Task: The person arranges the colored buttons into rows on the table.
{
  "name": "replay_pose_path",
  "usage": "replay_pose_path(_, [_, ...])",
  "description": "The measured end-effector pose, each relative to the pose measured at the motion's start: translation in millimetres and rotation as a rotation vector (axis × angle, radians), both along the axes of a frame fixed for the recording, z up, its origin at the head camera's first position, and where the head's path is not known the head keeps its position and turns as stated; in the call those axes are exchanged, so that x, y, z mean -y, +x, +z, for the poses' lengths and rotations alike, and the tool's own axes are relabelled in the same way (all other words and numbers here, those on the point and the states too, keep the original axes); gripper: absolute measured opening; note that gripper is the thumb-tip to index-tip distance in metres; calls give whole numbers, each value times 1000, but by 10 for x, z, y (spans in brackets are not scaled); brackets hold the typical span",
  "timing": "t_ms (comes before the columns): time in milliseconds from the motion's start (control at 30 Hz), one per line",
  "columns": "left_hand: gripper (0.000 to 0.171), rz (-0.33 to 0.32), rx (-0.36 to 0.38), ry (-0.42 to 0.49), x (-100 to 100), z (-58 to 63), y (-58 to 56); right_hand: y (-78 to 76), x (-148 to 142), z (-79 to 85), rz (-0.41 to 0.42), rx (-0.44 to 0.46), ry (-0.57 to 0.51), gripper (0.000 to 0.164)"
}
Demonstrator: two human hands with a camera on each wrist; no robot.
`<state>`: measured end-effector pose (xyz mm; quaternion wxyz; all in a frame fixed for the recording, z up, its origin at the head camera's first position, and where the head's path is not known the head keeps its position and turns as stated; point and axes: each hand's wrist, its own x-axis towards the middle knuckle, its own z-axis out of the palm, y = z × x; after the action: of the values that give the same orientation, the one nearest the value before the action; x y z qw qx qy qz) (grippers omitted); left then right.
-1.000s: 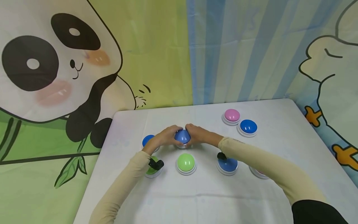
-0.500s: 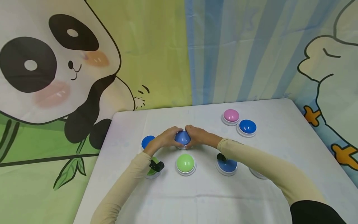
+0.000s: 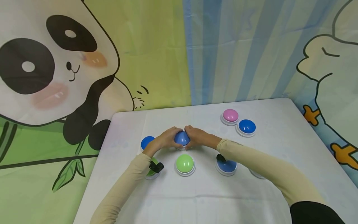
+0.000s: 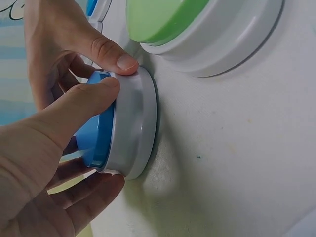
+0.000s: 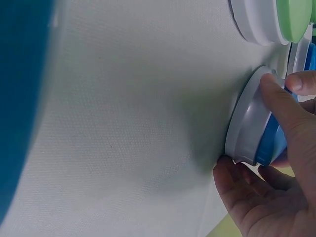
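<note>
In the head view, a blue dome push button [image 3: 181, 138] on a white base is between both hands at the middle of the table. My left hand [image 3: 167, 138] grips its left side and my right hand [image 3: 197, 137] its right. The left wrist view has the left thumb [image 4: 96, 94] at the seam of blue cap and white base [image 4: 133, 123], with fingers curled around the far side. From the right wrist, the right thumb [image 5: 279, 96] lies on the base and the fingertips reach its lower edge. Base and tabletop are close together.
A green button [image 3: 184, 163] stands just in front. Another green one [image 3: 153, 169] and a blue one [image 3: 146, 142] are partly behind the left arm. The right sleeve overlaps a blue button [image 3: 227, 167] and a white base [image 3: 256, 175]. Pink [image 3: 230, 115] and blue [image 3: 247, 127] buttons stand at back right.
</note>
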<state>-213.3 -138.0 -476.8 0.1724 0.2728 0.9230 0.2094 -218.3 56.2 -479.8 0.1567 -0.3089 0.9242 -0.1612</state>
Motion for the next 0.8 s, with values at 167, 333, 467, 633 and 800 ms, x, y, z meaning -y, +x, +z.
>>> replay_pose_path(167, [86,-33,-3,-10,-23,40,-22,8,-49,48,6,-14,-4,80])
replay_pose_path(333, [90,-58,-4,-14,-104,144,-103,-35,-204,231,-16,-32,3,97])
replay_pose_path(467, [84,-47,-68,-33,-281,250,-278,-176,-421,411,-87,-39,10,98])
replay_pose_path(633, [76,-26,-106,-35,-589,327,-524,-353,-759,468,-203,11,24,99])
replay_pose_path(800, [73,-30,-81,-15,-937,313,-740,-513,-1160,415,-298,45,69,107])
